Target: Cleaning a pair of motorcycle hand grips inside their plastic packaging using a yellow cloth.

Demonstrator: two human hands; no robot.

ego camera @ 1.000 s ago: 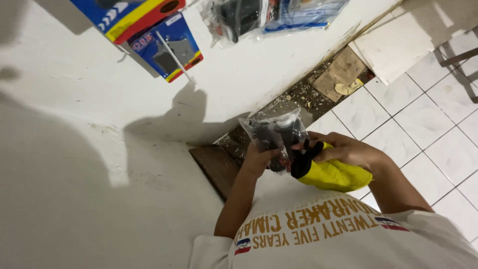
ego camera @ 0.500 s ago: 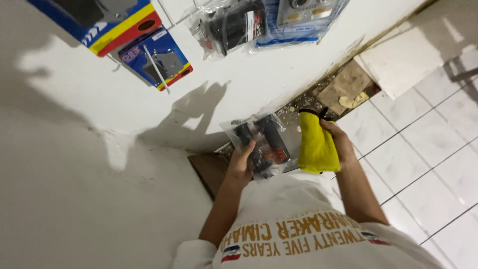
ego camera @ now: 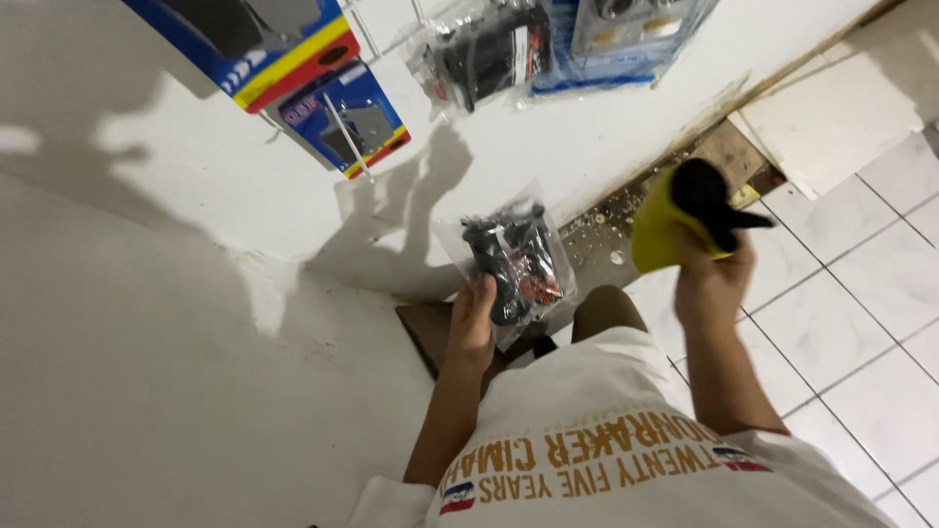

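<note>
A clear bag (ego camera: pixel 514 259) of dark parts with small orange pieces is gripped at its lower edge by the left hand (ego camera: pixel 472 323), thumb closed over the plastic; the bag is held upright in front of the white wall (ego camera: pixel 176 293), well below the hanging packs. A yellow cloth (ego camera: pixel 657 230), wrapped about a black object (ego camera: pixel 709 200), is clenched in the raised right hand (ego camera: pixel 712 279); what the black object is cannot be told. On the wall, a blue-and-yellow box (ego camera: pixel 259 44) and a smaller blue card pack (ego camera: pixel 347 122) hang at far left, with a second clear bag (ego camera: pixel 484 49) and a blue-tinted pack (ego camera: pixel 626 39) to their right, all on thin hooks. At right lie white floor tiles (ego camera: pixel 861 293), with a gap of broken, littered floor (ego camera: pixel 606 244) along the wall's foot.

Risks, as judged: the bag is pinched at one edge only, so the weight of the parts may pull the smooth plastic through the fingers, and it would drop into the debris. The black object sits loosely in the cloth and may slide out if the wrist is tipped. A raised arm may knock a pack from its hook.
</note>
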